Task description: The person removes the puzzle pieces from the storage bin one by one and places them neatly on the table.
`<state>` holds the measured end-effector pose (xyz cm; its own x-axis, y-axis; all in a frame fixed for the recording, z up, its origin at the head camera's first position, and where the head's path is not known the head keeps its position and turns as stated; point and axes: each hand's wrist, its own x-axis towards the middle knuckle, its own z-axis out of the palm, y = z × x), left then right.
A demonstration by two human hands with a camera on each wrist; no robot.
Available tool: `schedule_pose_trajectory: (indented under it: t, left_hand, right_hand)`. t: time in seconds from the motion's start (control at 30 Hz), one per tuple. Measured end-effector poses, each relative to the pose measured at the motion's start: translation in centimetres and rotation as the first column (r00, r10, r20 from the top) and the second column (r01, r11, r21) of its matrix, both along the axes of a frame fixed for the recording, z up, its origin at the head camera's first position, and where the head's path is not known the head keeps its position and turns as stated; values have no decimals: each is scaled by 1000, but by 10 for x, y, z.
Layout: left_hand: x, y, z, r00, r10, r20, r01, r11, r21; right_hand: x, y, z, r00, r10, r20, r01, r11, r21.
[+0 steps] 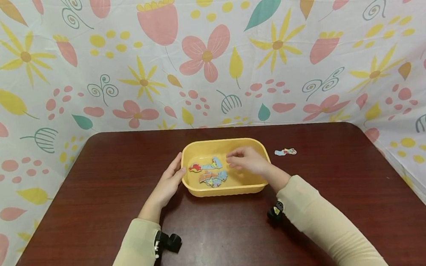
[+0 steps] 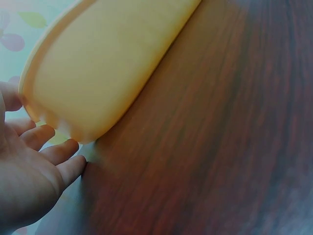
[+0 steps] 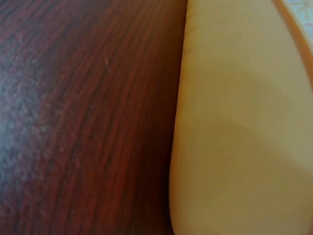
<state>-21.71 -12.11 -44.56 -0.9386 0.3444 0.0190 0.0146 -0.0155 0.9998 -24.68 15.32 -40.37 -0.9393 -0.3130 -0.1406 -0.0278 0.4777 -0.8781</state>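
A yellow plastic basin [image 1: 226,191] stands on the table. My left hand [image 1: 169,182] holds its left end, thumb at the rim and fingers against the outer wall; the left wrist view shows these fingers [image 2: 61,152] at the basin's corner. Inside lie several flat, colourful pieces that look like jigsaw pieces: a red one [image 1: 195,167], a light blue one [image 1: 216,163] and an overlapping cluster [image 1: 213,178]. Over the basin's right half hovers my right hand [image 1: 249,160], fingers pointing left, nothing visible between them. The right wrist view shows only the basin's side [image 3: 234,122] and the table.
One more small colourful piece [image 1: 285,152] lies on the dark red-brown table [image 1: 223,243], right of the basin. A floral cloth [image 1: 205,56] hangs behind the table and along its sides. Each wrist wears a small black camera.
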Motion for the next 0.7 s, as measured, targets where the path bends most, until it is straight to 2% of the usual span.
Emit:
schedule_pose_trajectory:
  t: [0.33, 0.57, 0.7]
  left_hand:
    - [-1, 0, 1, 1000, -1, -4, 1, 1000, -12]
    - [-1, 0, 0, 1000, -5, -2, 5, 1000, -16]
    - [-1, -1, -1, 1000, -8, -3, 8, 1000, -12]
  right_hand:
    - [1, -5, -5, 1000, 2, 26, -2, 1000, 11]
    - [2, -7, -7, 999, 32, 11, -33, 997, 72]
    - [1, -8, -9, 998, 54, -22, -50, 989, 138]
